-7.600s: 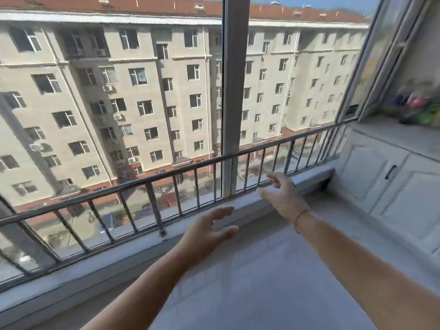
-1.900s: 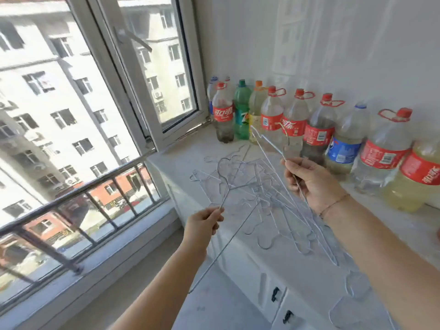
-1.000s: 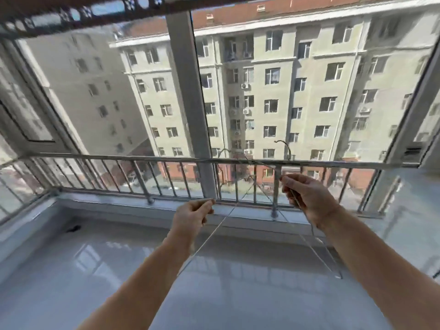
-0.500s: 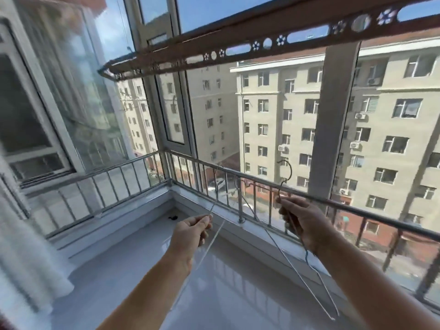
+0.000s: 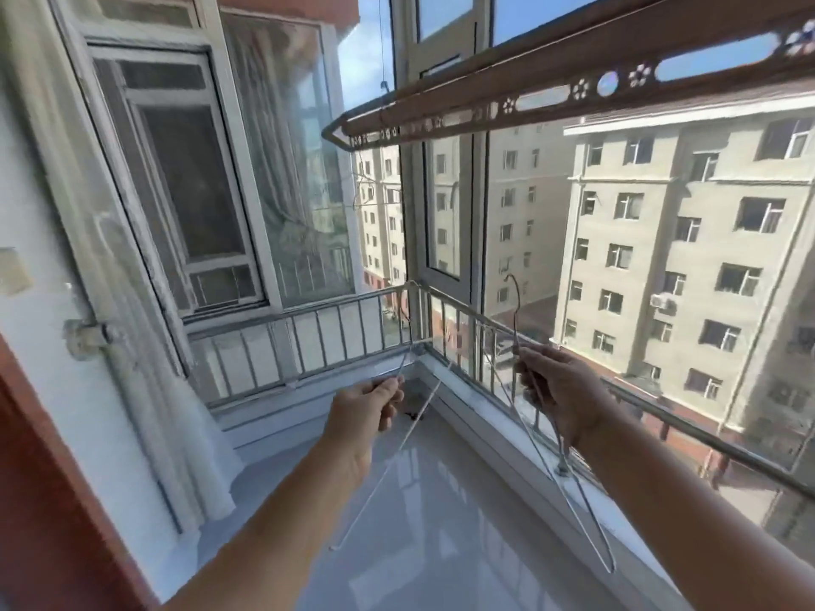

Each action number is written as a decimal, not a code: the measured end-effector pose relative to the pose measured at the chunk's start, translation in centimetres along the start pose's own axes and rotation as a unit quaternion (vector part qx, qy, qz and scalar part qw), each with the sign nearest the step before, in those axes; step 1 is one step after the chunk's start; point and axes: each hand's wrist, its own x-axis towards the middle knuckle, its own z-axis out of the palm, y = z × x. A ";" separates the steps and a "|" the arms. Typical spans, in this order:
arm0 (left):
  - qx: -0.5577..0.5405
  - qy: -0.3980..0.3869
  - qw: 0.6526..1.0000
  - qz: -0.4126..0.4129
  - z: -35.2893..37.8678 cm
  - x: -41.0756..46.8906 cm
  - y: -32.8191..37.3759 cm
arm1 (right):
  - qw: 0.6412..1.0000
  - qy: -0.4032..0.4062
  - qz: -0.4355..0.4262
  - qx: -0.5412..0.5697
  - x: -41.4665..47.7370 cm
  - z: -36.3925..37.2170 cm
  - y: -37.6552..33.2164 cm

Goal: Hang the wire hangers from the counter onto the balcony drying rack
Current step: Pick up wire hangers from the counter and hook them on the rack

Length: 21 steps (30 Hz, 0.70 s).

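Note:
My left hand (image 5: 368, 405) pinches a thin wire hanger (image 5: 388, 460) near its neck; its arm slants down toward the floor. In my right hand (image 5: 558, 390) I grip a second wire hanger (image 5: 573, 500), its hook standing up above my fingers and its arms trailing down to the lower right. The brown drying rack (image 5: 551, 94), a perforated metal bar, runs overhead from the upper right to a pointed end at centre top, well above both hands.
A metal railing (image 5: 344, 328) lines the balcony corner ahead, with tall windows above it. A white curtain (image 5: 145, 355) hangs at the left by a window frame. The glossy white floor (image 5: 441, 522) lies below. Apartment blocks stand outside.
The view has swung further left toward the balcony corner, and the rack's end is now in sight. Both hands still hold their hangers at about waist height.

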 end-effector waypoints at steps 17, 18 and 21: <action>-0.028 -0.072 0.997 -0.018 -8.5 25.0 9.0 | 0.999 0.028 -0.022 -0.009 21.2 17.7 2.6; -0.036 -0.087 0.995 -0.022 -8.5 26.4 10.0 | 0.999 0.037 -0.029 -0.004 22.5 18.5 2.4; -0.046 -0.128 0.990 -0.032 -8.0 30.4 12.3 | 0.997 0.061 -0.038 -0.005 26.2 20.7 1.9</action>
